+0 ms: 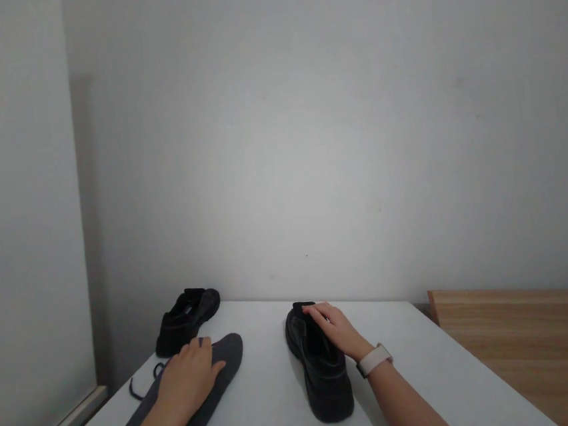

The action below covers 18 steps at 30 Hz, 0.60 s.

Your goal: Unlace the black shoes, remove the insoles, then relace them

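A black shoe stands on the white table with its heel towards me. My right hand, with a pale watch band at the wrist, is at the shoe's opening, its fingers closed on the tongue area. Part of the grip is hidden inside the shoe. On the left, my left hand rests over dark grey insoles that lie flat, one partly beside the other. Its thumb is spread apart from the fingers, and the fingertips are partly hidden. A dark shoelace lies beside the insoles.
A second black shoe stands at the table's far left corner. The white tabletop reaches back to a plain wall. To the right is a wood-grain panel. A white panel rises on the left.
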Each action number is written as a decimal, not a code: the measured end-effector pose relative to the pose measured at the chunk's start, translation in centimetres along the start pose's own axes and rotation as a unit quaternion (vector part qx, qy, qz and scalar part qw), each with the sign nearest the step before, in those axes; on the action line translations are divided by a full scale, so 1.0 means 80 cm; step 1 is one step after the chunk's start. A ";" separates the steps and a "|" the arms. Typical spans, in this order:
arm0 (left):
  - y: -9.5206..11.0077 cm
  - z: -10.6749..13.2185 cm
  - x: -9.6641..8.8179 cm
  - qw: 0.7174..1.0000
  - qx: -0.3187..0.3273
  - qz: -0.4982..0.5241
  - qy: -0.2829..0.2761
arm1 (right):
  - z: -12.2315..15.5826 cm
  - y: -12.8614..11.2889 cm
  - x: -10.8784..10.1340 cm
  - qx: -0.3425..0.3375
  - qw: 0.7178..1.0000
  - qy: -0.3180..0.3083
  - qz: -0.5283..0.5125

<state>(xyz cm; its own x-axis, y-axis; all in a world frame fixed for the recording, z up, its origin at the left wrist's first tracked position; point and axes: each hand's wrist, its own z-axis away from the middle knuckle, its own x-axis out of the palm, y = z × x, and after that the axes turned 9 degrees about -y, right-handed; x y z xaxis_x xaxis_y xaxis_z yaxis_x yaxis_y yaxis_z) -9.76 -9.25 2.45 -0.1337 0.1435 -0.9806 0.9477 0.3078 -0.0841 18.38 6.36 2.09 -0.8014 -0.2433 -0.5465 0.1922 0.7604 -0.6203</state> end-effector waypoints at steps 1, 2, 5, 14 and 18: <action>0.000 -0.002 0.004 1.000 -0.001 0.006 -0.010 | -0.001 0.002 0.000 0.009 1.000 -0.010 0.000; 0.000 -0.003 0.007 1.000 -0.001 0.012 -0.018 | -0.001 0.004 0.001 0.017 1.000 -0.018 0.001; 0.004 -0.009 0.018 0.999 -0.001 0.025 -0.035 | -0.002 0.011 0.002 0.031 0.999 -0.029 0.000; 0.008 -0.025 0.022 0.986 0.014 0.158 0.044 | 0.001 0.007 -0.001 0.018 0.996 0.076 -0.050; 0.023 -0.019 -0.019 0.916 0.065 0.375 0.127 | -0.001 -0.020 -0.008 0.008 0.988 0.136 -0.069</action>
<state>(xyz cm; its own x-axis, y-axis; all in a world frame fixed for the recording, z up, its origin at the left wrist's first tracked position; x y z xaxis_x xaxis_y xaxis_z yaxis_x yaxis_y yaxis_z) -8.24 -7.45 4.05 0.5224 0.4884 -0.6990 0.8246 -0.0805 0.5600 18.53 5.37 3.51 -0.9428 -0.1718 -0.2858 0.0772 0.7212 -0.6884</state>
